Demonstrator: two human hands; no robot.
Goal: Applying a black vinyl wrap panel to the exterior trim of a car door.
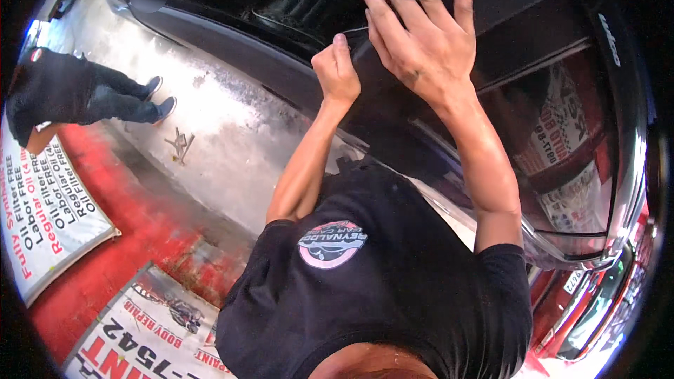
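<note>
Before me is a black car [239, 56], its side running across the upper part of the head view. My left hand [337, 74] is a closed fist with the thumb up, over the edge of a dark opening in the car [295, 0]. Whatever its fingers grip, if anything, is hidden. My right hand [428, 42] is open, fingers spread, with its back showing; it is above the dark bodywork, and I cannot tell whether it touches it. A tinted car window [562, 140] with reflected banners lies right of my right forearm.
A person in dark clothes [84, 88] stands at the far left on the pale concrete floor [210, 119]. A small metal stand [180, 144] is on the floor. Printed banners [77, 238] hang along a red wall surface [175, 238]. A red car [569, 302] is at the lower right.
</note>
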